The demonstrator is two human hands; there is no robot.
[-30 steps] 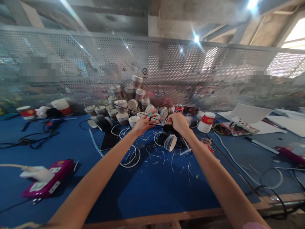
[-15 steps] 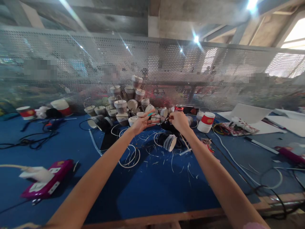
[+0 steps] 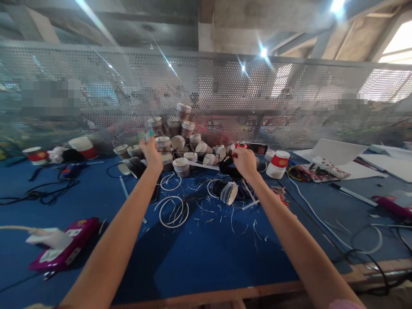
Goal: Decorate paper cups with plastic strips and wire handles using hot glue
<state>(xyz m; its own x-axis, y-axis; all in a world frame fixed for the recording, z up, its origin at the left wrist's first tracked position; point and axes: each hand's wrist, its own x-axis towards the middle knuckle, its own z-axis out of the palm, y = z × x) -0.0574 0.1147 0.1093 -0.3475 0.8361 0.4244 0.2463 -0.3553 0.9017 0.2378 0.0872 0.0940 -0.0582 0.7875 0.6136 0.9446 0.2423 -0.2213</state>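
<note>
Both my arms reach over a blue work table (image 3: 206, 253). My left hand (image 3: 150, 151) is closed in a pinch on one end of a thin dark cord (image 3: 193, 151), held out to the left near a pile of paper cups (image 3: 175, 137). My right hand (image 3: 245, 163) is closed on the cord's other end together with a small black piece (image 3: 227, 166). The cord runs taut between the two hands. Below the right hand, a dark cup (image 3: 226, 191) lies on its side. White wire loops (image 3: 172, 211) and clippings lie under the hands.
A perforated metal screen (image 3: 206, 94) backs the table. A red can (image 3: 241, 144) and a red-banded cup (image 3: 278, 164) stand at the right. A magenta tool (image 3: 61, 249) lies front left, with black cables (image 3: 35, 193) behind it. White sheets (image 3: 337, 154) and cables lie far right.
My left hand has moved left and slightly up, away from the right hand, drawing the dark cord out long and taut. The right hand has stayed almost still.
</note>
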